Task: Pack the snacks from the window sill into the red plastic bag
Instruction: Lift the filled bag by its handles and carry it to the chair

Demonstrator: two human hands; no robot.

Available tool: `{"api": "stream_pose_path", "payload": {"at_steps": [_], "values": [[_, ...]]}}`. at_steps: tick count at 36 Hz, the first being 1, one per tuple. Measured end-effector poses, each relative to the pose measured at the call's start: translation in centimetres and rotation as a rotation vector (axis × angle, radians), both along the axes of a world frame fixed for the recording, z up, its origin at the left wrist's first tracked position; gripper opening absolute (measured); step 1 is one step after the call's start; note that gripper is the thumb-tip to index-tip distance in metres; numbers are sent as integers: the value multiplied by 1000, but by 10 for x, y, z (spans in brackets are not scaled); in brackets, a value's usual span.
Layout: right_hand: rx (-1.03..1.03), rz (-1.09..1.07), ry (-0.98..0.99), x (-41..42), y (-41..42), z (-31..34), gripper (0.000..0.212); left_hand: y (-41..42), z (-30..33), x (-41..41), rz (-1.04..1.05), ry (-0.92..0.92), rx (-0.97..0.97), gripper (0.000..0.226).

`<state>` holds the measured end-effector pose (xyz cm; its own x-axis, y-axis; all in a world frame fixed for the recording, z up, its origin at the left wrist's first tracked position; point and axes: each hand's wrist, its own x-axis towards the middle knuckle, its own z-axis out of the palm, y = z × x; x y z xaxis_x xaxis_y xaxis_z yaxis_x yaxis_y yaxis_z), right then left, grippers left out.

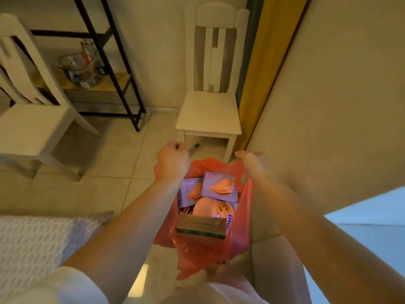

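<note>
The red plastic bag (241,227) hangs open in front of me above the tiled floor. My left hand (173,161) grips its left handle in a closed fist. My right hand (252,161) grips the right handle. Inside the bag lie two purple snack boxes (220,186) with orange pictures, a round cup-shaped pack (211,207) and a brown carton (201,227) nearest me. The window sill (372,216) shows pale blue at the lower right, with no snacks visible on it.
A white chair (209,113) stands against the wall just beyond the bag. Another white chair (32,119) is at the left, a black metal shelf (118,84) behind it. A yellow curtain (263,73) hangs right. A patterned cushion (32,238) lies lower left.
</note>
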<state>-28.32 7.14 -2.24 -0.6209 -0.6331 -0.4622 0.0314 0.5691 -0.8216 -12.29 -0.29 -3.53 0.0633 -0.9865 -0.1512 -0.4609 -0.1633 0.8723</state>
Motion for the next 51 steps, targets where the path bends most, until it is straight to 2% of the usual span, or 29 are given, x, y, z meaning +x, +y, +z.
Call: {"api": "stream_pose_path", "payload": {"at_steps": [3,12,14,20,23,32,37,44,51], "values": [[8,57,22,-11,-16,6,31,-19,-1,-8,65,5,19,25],[112,216,233,-35,-79,15,28,-75,2,-30,88,40,21,21],[95,211,269,-43,-94,19,25,-93,6,-37,71,64,7,22],[78,125,338,-66,-148,31,42,-164,21,-41,84,160,54,23],[80,110,367,-72,-175,40,40,-194,32,-49,14,159,23,24],[-12,-6,339,-93,-241,65,25,-276,58,-77,-97,150,-57,30],[-51,-69,287,-113,-282,76,33,-312,72,-101,-104,141,-106,34],[-137,2,225,-144,-345,85,32,-344,84,-151,-123,71,-294,25],[-179,45,182,-182,-405,95,37,-394,92,-179,-15,40,-308,25]]}}
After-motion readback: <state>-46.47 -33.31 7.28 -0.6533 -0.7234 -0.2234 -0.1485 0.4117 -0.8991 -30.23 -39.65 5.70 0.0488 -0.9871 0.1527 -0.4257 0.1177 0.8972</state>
